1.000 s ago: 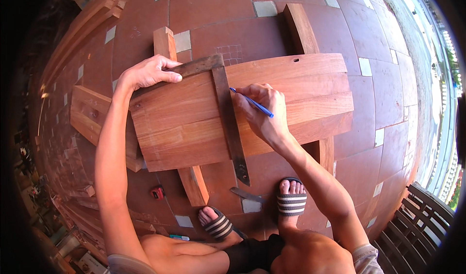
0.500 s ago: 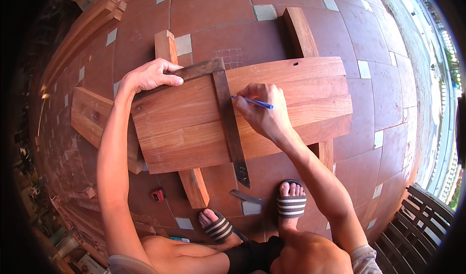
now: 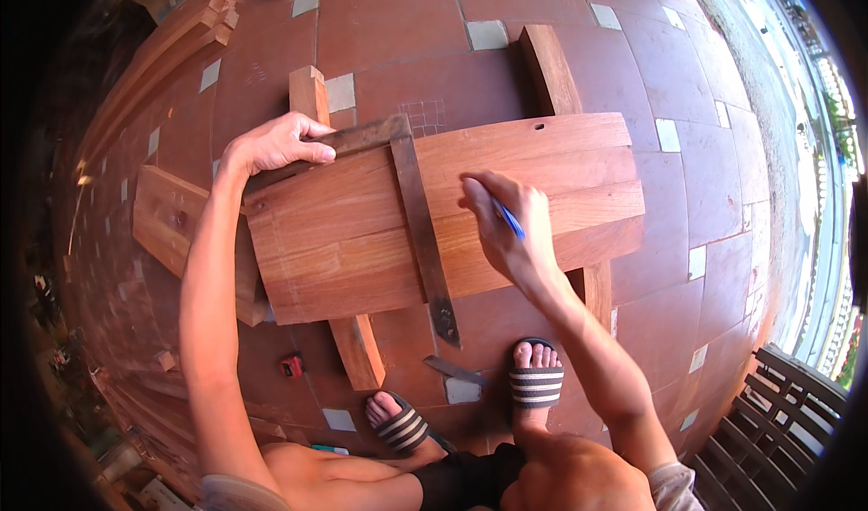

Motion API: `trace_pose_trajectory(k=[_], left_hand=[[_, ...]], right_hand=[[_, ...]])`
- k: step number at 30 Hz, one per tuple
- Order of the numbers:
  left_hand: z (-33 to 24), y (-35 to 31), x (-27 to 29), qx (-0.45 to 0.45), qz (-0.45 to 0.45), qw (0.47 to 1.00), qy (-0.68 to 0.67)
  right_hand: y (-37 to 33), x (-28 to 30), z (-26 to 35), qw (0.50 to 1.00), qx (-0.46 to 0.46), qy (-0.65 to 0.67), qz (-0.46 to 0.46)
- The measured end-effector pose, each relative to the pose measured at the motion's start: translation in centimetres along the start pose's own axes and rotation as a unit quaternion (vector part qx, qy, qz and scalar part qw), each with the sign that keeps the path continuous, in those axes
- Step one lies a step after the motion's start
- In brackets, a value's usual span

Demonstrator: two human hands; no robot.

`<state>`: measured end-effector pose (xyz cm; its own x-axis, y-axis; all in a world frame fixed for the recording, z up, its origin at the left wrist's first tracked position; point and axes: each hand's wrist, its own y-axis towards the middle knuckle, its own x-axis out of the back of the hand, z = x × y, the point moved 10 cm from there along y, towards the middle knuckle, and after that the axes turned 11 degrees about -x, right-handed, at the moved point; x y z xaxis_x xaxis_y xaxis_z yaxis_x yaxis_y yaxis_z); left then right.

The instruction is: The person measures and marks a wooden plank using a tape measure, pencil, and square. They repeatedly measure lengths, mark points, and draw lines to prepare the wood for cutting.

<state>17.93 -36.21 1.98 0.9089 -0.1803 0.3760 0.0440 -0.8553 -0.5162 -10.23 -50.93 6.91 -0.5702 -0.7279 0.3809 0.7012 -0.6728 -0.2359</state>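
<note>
A reddish-brown wooden panel [image 3: 334,231] made of joined boards lies across two wooden beams. On it rests a dark metal carpenter's square [image 3: 416,212], its long blade running across the boards and past the near edge. At the far left edge of the panel, my left hand [image 3: 276,142] grips the square's stock, thumb on top. My right hand [image 3: 511,222] is closed around a blue pen [image 3: 512,221] over the panel, to the right of the blade and apart from it. The pen's tip is hidden by my fingers.
Supporting beams [image 3: 359,353] stick out under the panel near my feet in striped sandals. Another thick timber [image 3: 185,217] lies at the left. A red tape measure [image 3: 290,366] and a thin dark metal strip [image 3: 457,370] are on the tiled floor. A slatted rack [image 3: 768,421] stands lower right.
My right hand has moved right, away from the square's blade, and the pen has tilted more upright. My left hand stays on the square.
</note>
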Motion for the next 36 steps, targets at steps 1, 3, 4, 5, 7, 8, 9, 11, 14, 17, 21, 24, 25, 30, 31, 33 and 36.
trace_pose_trajectory(k=[1, 3, 4, 5, 7, 8, 9, 11, 14, 17, 21, 24, 25, 30, 31, 33, 36], left_hand=[[-0.1, -0.3, 0.3, -0.002, -0.001, 1.000, -0.001], [-1.4, -1.6, 1.0, -0.035, -0.059, 0.997, -0.023], [-2.1, -2.3, 1.2, -0.044, -0.071, 0.996, -0.020], [-3.4, -2.5, 1.6, -0.062, -0.085, 0.994, -0.015], [-6.6, -2.9, 2.1, -0.106, -0.119, 0.987, 0.034], [-9.4, -2.5, 2.0, -0.127, -0.133, 0.981, 0.070], [-10.6, -2.7, 2.0, -0.121, -0.147, 0.979, 0.076], [-12.5, -3.3, 2.2, -0.110, -0.172, 0.975, 0.089], [-12.4, -5.6, 2.2, -0.102, -0.172, 0.980, 0.003], [-11.3, -10.6, 2.9, -0.015, -0.215, 0.976, 0.009], [-6.2, -24.7, 1.3, 0.052, -0.269, 0.957, 0.094], [-7.7, -34.4, -4.5, 0.016, -0.284, 0.936, 0.209], [-7.7, -36.3, -6.6, 0.043, -0.300, 0.940, 0.156], [-5.1, -56.7, -28.8, 0.152, -0.540, 0.825, -0.071], [-4.1, -59.8, -35.3, 0.188, -0.583, 0.780, -0.127], [-2.2, -63.7, -49.3, 0.282, -0.640, 0.705, -0.122], [1.8, -62.2, -65.5, 0.451, -0.626, 0.568, -0.288]], right_hand=[[-1.4, 0.7, -0.2, 1.000, -0.009, -0.025, -0.008], [-4.3, 1.8, -0.5, 0.997, -0.026, -0.076, -0.018], [-5.7, 1.6, -1.1, 0.994, -0.016, -0.105, -0.007], [-7.0, 1.9, -1.3, 0.990, -0.001, -0.138, -0.004], [-7.8, 3.1, -1.6, 0.987, -0.049, -0.153, -0.011], [-8.0, 4.6, -1.5, 0.985, -0.050, -0.159, -0.040], [-7.9, 5.5, -1.2, 0.984, -0.044, -0.160, -0.060], [-7.7, 8.2, -0.4, 0.992, -0.001, -0.067, -0.107], [-6.6, 11.7, 0.4, 0.977, 0.064, -0.121, -0.161], [-4.5, 14.2, 0.8, 0.979, 0.076, -0.108, -0.158], [-1.0, 15.7, -3.2, 0.967, 0.138, -0.117, -0.180], [4.7, 18.3, -12.1, 0.992, -0.011, -0.091, -0.091], [5.6, 20.1, -14.0, 0.989, -0.022, -0.066, -0.129], [14.3, 18.2, -15.4, 0.969, 0.066, -0.185, -0.147], [13.4, 15.5, -13.2, 0.974, 0.073, -0.180, -0.120], [11.5, 10.9, -9.3, 0.980, 0.080, -0.172, -0.058], [9.5, 5.5, -5.5, 0.988, 0.075, -0.129, 0.027]])
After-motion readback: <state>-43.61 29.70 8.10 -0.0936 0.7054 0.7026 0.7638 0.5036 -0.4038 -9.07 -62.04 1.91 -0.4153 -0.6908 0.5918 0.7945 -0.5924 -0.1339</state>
